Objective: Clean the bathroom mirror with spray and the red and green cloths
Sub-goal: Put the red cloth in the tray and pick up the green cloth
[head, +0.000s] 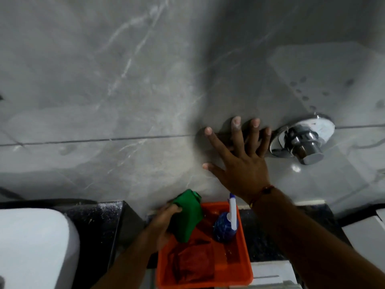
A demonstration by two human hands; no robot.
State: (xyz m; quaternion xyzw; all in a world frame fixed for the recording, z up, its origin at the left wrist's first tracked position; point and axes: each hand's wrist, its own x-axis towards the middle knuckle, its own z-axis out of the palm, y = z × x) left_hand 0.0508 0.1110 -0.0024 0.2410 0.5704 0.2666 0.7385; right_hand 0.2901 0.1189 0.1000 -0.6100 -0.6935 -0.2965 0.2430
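My left hand (164, 222) grips a folded green cloth (187, 215) just above the left edge of an orange tray (245, 265). The red cloth (193, 261) lies crumpled in the tray's near half. A blue spray bottle (224, 226) with a white nozzle stands at the tray's far right corner. My right hand (241, 159) is spread flat against the grey marble wall, fingers apart, holding nothing, just left of a chrome valve. No mirror is in view.
A chrome wall valve (302, 142) juts out right of my right hand. A white basin (35, 245) sits at lower left on a dark speckled counter (98, 222). White fixtures (366, 232) lie at lower right. The grey tiled wall (125, 80) fills the upper frame.
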